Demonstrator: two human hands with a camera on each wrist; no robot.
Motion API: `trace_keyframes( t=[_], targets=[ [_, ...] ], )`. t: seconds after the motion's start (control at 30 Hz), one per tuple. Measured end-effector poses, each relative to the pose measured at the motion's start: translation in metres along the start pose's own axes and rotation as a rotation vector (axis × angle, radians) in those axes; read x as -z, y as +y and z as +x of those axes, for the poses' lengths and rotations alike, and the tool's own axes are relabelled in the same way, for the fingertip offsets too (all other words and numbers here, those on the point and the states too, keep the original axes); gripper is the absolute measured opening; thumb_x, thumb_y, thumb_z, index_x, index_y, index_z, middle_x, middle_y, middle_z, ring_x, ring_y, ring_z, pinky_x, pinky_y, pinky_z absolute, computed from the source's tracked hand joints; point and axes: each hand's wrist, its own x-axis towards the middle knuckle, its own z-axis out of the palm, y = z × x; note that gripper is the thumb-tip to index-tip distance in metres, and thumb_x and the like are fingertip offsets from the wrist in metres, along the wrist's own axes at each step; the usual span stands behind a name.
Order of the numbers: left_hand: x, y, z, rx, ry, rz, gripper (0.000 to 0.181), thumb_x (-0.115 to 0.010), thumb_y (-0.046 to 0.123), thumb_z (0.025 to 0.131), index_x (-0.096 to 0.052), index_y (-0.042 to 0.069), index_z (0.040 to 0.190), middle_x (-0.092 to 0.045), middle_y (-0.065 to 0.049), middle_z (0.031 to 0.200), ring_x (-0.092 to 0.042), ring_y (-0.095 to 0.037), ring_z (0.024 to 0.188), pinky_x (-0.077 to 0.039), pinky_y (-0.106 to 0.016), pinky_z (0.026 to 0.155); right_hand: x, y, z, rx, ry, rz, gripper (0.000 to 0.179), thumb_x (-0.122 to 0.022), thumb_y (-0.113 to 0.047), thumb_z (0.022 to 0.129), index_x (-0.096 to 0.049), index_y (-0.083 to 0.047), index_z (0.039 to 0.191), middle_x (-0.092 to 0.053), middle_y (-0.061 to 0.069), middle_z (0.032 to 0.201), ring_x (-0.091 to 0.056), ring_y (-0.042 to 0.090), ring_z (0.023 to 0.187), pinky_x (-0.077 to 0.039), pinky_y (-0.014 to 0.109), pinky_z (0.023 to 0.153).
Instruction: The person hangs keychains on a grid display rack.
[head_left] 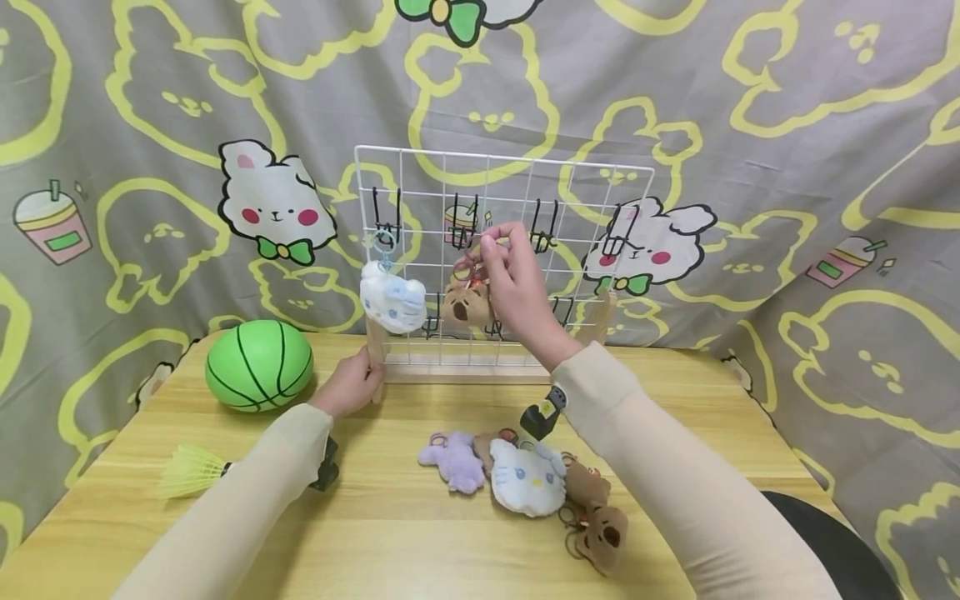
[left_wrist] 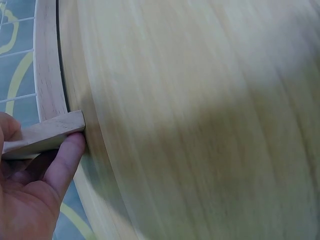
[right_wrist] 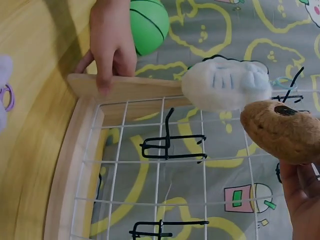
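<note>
My left hand (head_left: 351, 385) grips the lower end of the wooden side post (left_wrist: 45, 132) of a white wire grid rack (head_left: 420, 367), thumb and fingers on either side of the wood. Up at the grid, my right hand (head_left: 517, 279) pinches the top of a brown bear plush keychain (head_left: 467, 305), near its ring. This bear hangs in front of the grid just below a black hook (head_left: 463, 225). To its left, a white-and-blue plush keychain (head_left: 393, 298) dangles by a light blue ring from another hook (head_left: 386, 218).
More black hooks (head_left: 545, 225) line the grid. On the table in front lie a purple plush keychain (head_left: 454, 461), a white cat plush (head_left: 527, 479) and several brown bear plushes (head_left: 602, 537). A green ball (head_left: 258, 365) and a yellow shuttlecock (head_left: 191, 472) are at left.
</note>
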Motion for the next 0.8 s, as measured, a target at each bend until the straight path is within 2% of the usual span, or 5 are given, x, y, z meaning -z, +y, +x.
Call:
trace_keyframes(
  t=[0.23, 0.53, 0.63, 0.77, 0.8],
  targets=[
    [-0.001, -0.003, 0.001, -0.01, 0.0, -0.023, 0.041, -0.043, 0.007, 0.107, -0.045, -0.016, 0.14, -0.066, -0.038, 0.119, -0.073, -0.041, 0.098, -0.062, -0.051, 0.084, -0.003, -0.001, 0.008, -0.034, 0.01, 0.039, 0.018, -0.037, -0.021, 0.114, -0.043, -0.004, 0.117, -0.071, 0.034, 0.109, -0.072, 0.017, 0.075, -0.063, 0.031, 0.068],
    [-0.001, -0.004, -0.001, 0.006, 0.006, -0.003, 0.038, -0.043, 0.007, 0.107, -0.047, -0.016, 0.136, -0.067, -0.037, 0.117, -0.073, -0.04, 0.098, -0.061, -0.05, 0.083, -0.012, 0.003, 0.008, -0.074, -0.009, 0.026, 0.016, -0.037, -0.016, 0.114, -0.042, -0.002, 0.116, -0.073, 0.032, 0.104, -0.069, 0.013, 0.071, -0.061, 0.027, 0.067],
    [-0.001, -0.004, -0.001, 0.001, 0.003, -0.005, 0.038, -0.043, 0.007, 0.106, -0.046, -0.016, 0.137, -0.066, -0.038, 0.119, -0.073, -0.042, 0.1, -0.061, -0.051, 0.084, -0.012, 0.008, 0.008, -0.097, -0.005, 0.003, 0.015, -0.037, -0.015, 0.114, -0.043, -0.002, 0.116, -0.074, 0.031, 0.108, -0.073, 0.02, 0.078, -0.062, 0.027, 0.071],
    [-0.001, -0.003, 0.0, -0.006, -0.001, -0.007, 0.039, -0.043, 0.006, 0.107, -0.045, -0.017, 0.138, -0.066, -0.038, 0.119, -0.073, -0.041, 0.098, -0.062, -0.05, 0.082, -0.009, 0.012, 0.008, -0.102, -0.002, -0.027, 0.015, -0.04, -0.015, 0.114, -0.044, -0.002, 0.117, -0.074, 0.029, 0.113, -0.076, 0.034, 0.099, -0.062, 0.03, 0.083],
    [0.0, -0.002, 0.0, -0.007, -0.002, -0.007, 0.039, -0.043, 0.006, 0.107, -0.045, -0.017, 0.138, -0.066, -0.038, 0.119, -0.073, -0.041, 0.098, -0.062, -0.049, 0.082, -0.008, 0.013, 0.008, -0.101, 0.0, -0.04, 0.015, -0.041, -0.016, 0.113, -0.045, -0.002, 0.118, -0.075, 0.028, 0.113, -0.076, 0.034, 0.1, -0.061, 0.029, 0.08]
  ],
)
